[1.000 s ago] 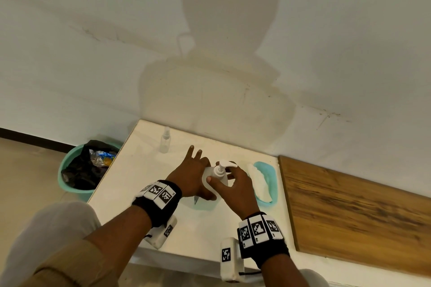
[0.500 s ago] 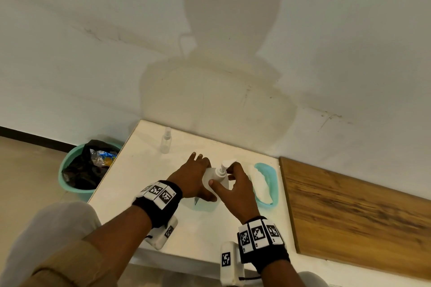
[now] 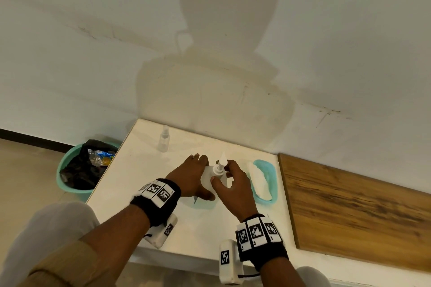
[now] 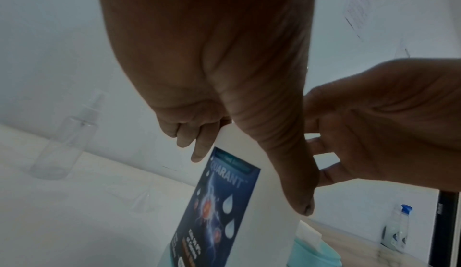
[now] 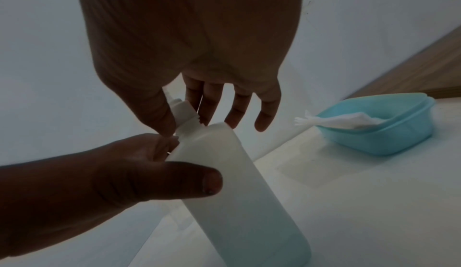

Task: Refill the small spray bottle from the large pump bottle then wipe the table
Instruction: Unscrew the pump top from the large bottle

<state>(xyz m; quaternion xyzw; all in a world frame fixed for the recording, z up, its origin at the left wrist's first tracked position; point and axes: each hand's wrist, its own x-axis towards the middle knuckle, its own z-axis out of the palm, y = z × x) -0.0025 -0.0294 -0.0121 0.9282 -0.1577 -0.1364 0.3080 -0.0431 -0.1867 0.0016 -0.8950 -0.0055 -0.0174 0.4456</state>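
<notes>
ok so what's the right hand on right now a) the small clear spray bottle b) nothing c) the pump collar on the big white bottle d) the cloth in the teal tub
c: the right hand pinches the pump collar atop the big white bottle, which the left hand grips.

The head view looks down and forward from above the white table (image 3: 144, 177) toward the wall, taking in both forearms. Each wrist view sits far nearer — just behind its own palm, looking along the fingers. All three share the pump bottle (image 3: 210, 176) (image 4: 249, 222) (image 5: 239, 188); the right wrist and head views also share the teal tub (image 3: 268, 170) (image 5: 389, 135).
</notes>
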